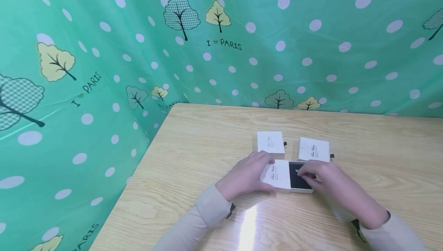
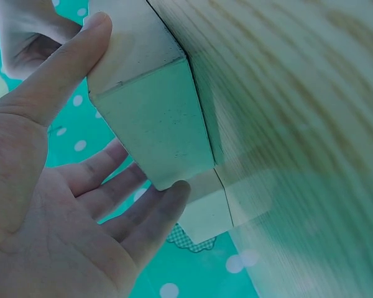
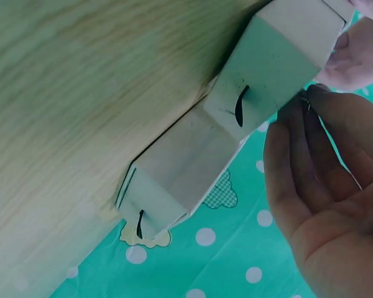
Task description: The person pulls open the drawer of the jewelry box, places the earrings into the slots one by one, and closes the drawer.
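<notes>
A white drawer-style gift box with dark lettering lies on the table, its tray pulled partly out to the right. My left hand grips the box's outer sleeve, thumb on the near side and fingers along the far side. Inside the tray is a black insert with a small pale star-shaped thing on it. Above the insert, my right hand pinches a tiny shiny metal piece between thumb and index fingertip; its exact kind I cannot tell.
Behind the opened box stand two closed white boxes, one at the left and one at the right, each with a black pull tab on its right side. All are on a light wooden table. A green patterned cloth hangs behind and left.
</notes>
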The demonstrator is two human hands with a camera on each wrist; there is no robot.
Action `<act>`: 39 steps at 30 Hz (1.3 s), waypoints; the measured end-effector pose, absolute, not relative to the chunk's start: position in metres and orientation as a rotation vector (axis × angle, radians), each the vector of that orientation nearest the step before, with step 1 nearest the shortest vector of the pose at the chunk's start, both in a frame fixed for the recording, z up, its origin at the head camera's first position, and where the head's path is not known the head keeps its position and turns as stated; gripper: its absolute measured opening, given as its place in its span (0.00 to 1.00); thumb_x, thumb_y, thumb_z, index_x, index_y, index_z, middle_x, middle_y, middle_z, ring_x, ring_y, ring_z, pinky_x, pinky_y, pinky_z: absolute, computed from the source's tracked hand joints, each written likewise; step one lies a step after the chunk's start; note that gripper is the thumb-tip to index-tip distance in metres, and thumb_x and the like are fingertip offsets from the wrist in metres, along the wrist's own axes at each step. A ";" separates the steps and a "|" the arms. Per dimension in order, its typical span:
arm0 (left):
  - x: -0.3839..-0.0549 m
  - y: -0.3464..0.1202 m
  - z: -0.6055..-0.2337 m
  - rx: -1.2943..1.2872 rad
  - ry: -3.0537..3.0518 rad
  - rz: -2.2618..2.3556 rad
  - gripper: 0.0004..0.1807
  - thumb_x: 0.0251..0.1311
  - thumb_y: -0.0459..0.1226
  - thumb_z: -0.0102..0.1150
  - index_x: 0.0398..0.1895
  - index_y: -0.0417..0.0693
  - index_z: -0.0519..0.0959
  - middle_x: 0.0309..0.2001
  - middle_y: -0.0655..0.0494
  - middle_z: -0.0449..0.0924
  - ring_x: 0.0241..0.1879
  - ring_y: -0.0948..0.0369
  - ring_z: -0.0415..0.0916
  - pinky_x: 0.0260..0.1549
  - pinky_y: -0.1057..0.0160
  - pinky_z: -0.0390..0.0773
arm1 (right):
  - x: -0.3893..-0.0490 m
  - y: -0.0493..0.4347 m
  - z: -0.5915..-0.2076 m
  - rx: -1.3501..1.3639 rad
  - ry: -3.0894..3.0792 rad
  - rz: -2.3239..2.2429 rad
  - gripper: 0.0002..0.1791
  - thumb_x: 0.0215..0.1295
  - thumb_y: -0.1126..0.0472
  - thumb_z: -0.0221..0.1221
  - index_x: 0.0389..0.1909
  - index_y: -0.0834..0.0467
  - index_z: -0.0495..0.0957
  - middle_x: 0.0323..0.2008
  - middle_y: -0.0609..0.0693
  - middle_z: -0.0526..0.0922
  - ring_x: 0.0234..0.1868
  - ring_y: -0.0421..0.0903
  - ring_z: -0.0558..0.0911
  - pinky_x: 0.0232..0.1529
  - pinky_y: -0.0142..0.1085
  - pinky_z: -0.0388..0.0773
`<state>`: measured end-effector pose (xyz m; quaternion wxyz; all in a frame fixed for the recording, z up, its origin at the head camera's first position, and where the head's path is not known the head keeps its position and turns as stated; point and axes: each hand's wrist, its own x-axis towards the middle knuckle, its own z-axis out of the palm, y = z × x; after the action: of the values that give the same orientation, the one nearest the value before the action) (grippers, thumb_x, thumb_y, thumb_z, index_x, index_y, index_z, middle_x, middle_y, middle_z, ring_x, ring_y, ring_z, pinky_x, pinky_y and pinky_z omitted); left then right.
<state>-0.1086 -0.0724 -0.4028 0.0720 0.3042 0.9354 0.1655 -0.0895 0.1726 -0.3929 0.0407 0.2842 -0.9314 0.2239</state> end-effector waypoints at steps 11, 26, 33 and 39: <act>-0.110 -0.072 -0.405 0.932 2.818 0.467 0.42 0.43 0.58 0.75 0.61 0.51 0.72 0.57 0.60 0.75 0.55 0.64 0.71 0.58 0.69 0.73 | -0.088 0.168 -0.398 0.930 -2.876 0.594 0.12 0.51 0.70 0.71 0.30 0.49 0.87 0.31 0.40 0.86 0.36 0.42 0.84 0.39 0.40 0.85; -0.109 -0.072 -0.405 0.947 2.821 0.474 0.42 0.43 0.58 0.76 0.60 0.50 0.72 0.57 0.60 0.75 0.54 0.64 0.72 0.57 0.69 0.73 | -0.085 0.170 -0.401 0.933 -2.891 0.590 0.11 0.50 0.68 0.73 0.29 0.47 0.87 0.30 0.39 0.85 0.35 0.40 0.83 0.37 0.37 0.84; -0.109 -0.073 -0.403 0.943 2.825 0.479 0.42 0.43 0.58 0.76 0.60 0.50 0.72 0.56 0.60 0.75 0.53 0.64 0.72 0.56 0.70 0.74 | -0.087 0.170 -0.403 0.940 -2.879 0.583 0.11 0.49 0.68 0.73 0.29 0.48 0.86 0.30 0.39 0.85 0.35 0.40 0.83 0.37 0.39 0.84; -0.108 -0.073 -0.403 0.955 2.825 0.473 0.43 0.42 0.58 0.76 0.61 0.50 0.72 0.57 0.60 0.75 0.55 0.63 0.72 0.58 0.69 0.73 | -0.086 0.169 -0.403 0.893 -2.896 0.552 0.10 0.49 0.67 0.74 0.29 0.49 0.86 0.30 0.40 0.85 0.35 0.41 0.83 0.37 0.39 0.84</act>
<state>-0.1084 -0.0729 -0.4035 0.0609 0.3156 0.9339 0.1564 -0.0859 0.1692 -0.4030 0.0304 0.2898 -0.9397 0.1792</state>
